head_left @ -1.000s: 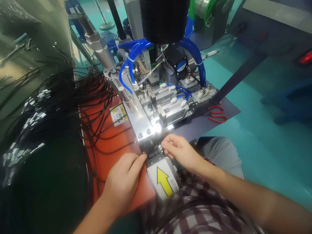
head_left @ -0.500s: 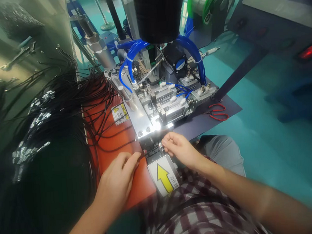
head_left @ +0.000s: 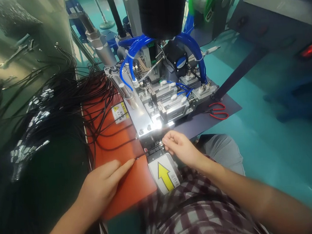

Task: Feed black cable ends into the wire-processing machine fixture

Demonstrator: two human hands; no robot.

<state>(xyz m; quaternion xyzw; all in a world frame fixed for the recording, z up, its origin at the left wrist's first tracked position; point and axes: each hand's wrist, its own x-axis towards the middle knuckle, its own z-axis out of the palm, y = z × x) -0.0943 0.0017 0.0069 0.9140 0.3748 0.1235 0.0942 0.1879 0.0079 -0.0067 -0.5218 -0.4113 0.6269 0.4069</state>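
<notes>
Left hand: the left hand [head_left: 101, 180], lower left of centre, has its index finger stretched to the near end of a black cable [head_left: 147, 153]; whether the thumb pinches it from below, I cannot tell.
Right hand: the right hand [head_left: 180, 149], just right of centre, is curled, thumb and forefinger brought together on the cable's pale end.
Black cable: it spans between the two sets of fingertips, nearly straight, across the dark track just above the yellow arrow label [head_left: 164, 175].
Machine: the pneumatic machine [head_left: 138, 114], with blue air tubes [head_left: 139, 42], fills the centre, its bright front edge just above the right fingertips.
Orange surface: the orange surface [head_left: 139, 183] lies under the left fingertip; more cables [head_left: 101, 107] trail over its upper part.
Right side: red-handled pliers [head_left: 211, 111] lie apart from both hands.
Step in hand: seemingly lining up the cable end on the track.
Next move: judged from this, it calls for a straight cable and a steady end, with fingertips clear of the machine's front edge.
</notes>
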